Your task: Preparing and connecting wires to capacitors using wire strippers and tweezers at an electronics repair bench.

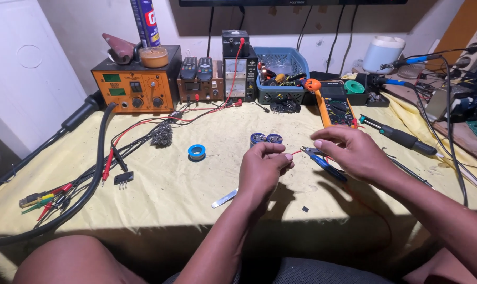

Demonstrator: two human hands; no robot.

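The red wire (297, 153) runs between the two hands, just above the desk (170, 184), in front of the person. The left hand (265, 165) has its fingers closed together, pinching one end of the wire between thumb and forefinger, which keeps the thin strand taut and steady. The right hand (349, 152) is clamped on blue-handled pliers (322, 160), whose tip points left and meets the wire near the left fingertips; held this way, the tool can work the wire close to where it is gripped. More red wire seems to trail back under the right wrist, though it is hard to follow.

Just behind the left hand stands a small blue round part (266, 139), within easy reach. Further left lies a blue solder spool (196, 152), and beyond it a tuft of steel wool (162, 135). A pair of metal tweezers (225, 198) lies near the left forearm. A yellow multimeter (337, 110) lies just behind the right hand, with a soldering iron (399, 135) to its right. At the back, along the wall, stand an orange soldering station (136, 84), a power supply (238, 73) and a blue basket (296, 68) of parts, their leads spilling forward across the yellow cloth.
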